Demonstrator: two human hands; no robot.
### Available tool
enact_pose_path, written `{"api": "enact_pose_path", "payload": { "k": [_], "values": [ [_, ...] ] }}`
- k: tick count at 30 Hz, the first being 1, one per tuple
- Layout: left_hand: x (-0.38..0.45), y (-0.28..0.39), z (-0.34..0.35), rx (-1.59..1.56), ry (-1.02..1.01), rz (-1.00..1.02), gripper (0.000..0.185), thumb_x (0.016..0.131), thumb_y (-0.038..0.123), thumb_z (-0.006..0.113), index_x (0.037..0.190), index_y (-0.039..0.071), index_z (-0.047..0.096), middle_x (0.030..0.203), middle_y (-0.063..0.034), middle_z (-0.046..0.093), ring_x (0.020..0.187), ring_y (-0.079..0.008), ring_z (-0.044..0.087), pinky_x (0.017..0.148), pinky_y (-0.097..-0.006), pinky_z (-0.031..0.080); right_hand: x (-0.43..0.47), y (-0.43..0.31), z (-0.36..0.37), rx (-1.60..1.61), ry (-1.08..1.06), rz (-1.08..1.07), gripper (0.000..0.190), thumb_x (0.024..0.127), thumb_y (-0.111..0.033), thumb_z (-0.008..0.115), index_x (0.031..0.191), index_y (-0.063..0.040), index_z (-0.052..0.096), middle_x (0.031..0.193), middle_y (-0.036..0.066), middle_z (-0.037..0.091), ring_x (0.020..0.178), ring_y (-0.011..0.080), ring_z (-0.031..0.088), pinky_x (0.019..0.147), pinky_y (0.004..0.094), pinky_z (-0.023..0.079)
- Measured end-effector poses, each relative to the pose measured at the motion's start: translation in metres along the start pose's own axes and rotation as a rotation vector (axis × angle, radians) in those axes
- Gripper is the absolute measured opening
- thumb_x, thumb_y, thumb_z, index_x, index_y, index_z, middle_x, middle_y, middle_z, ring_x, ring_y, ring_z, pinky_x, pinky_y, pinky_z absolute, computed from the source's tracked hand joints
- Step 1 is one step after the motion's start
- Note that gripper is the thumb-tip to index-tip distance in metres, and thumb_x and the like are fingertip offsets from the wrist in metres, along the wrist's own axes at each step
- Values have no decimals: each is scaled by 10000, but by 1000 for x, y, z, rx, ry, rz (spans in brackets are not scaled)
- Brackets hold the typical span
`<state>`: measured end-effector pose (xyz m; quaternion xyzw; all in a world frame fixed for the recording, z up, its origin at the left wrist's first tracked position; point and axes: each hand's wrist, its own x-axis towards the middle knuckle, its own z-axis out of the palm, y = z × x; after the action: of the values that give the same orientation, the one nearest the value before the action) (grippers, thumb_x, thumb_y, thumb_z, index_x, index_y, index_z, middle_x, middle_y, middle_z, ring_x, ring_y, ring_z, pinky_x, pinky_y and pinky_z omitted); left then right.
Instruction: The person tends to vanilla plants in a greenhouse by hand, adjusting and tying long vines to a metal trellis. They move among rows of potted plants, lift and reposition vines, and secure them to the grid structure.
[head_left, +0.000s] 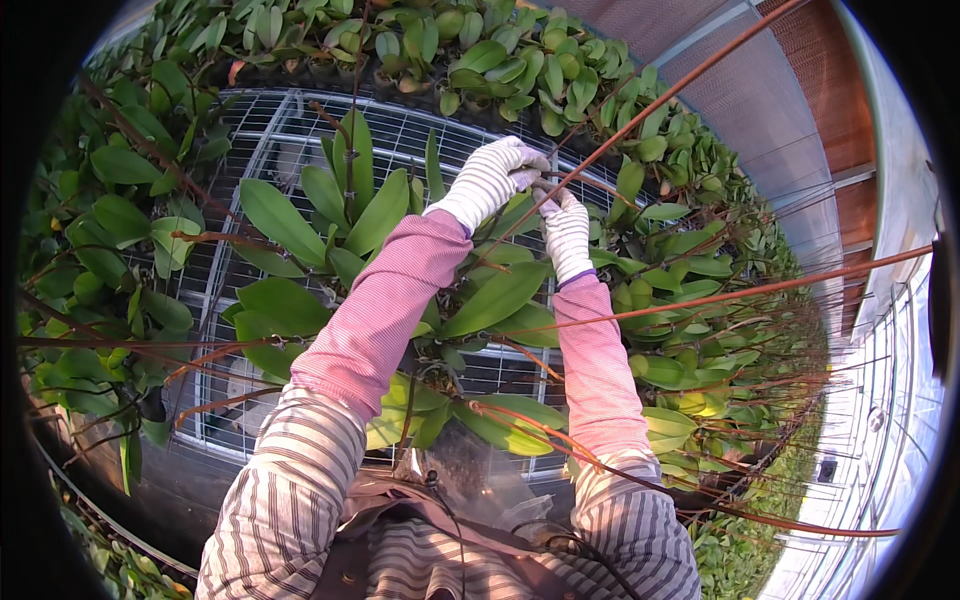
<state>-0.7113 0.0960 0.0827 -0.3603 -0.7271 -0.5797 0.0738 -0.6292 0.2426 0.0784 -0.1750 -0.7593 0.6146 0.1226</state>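
My left hand (501, 174) and my right hand (562, 225), both in striped white gloves, meet over a potted orchid at the bench's far side. A brown flower stem (596, 182) runs out to the right from the left fingertips, which are pinched together at its end. Across the right fingers passes a thin rust-brown stake (637, 120), slanting up to the upper right. My right thumb and forefinger are bent close to the stem and stake; what lies between them is hidden. Broad green orchid leaves (499, 300) spread below the hands.
Beneath the plants is a wire mesh bench (255, 120). More staked orchids (285, 225) stand to the left, some with small clips (349, 155). Another long stake (750, 296) and a low rod (810, 526) stick out to the right. Dense orchid rows (480, 60) border the far side.
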Motion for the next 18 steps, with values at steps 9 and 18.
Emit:
{"api": "enact_pose_path", "payload": {
  "k": [9,18],
  "values": [
    [1,12,2,208,-35,94,173,812,83,698,983,78,675,839,-90,657,787,-238,644,714,-327,512,-231,-94,-131,30,47,254,233,918,-255,609,956,-26,619,628,-52,478,455,5,366,402,154,236],
    [2,-14,23,-932,151,-621,209,903,137,642,1062,1,635,931,-95,685,732,-151,636,644,-251,560,-483,37,-164,-379,-712,742,275,881,-248,649,1000,0,658,766,63,638,714,128,595,650,284,478]
  ]
}}
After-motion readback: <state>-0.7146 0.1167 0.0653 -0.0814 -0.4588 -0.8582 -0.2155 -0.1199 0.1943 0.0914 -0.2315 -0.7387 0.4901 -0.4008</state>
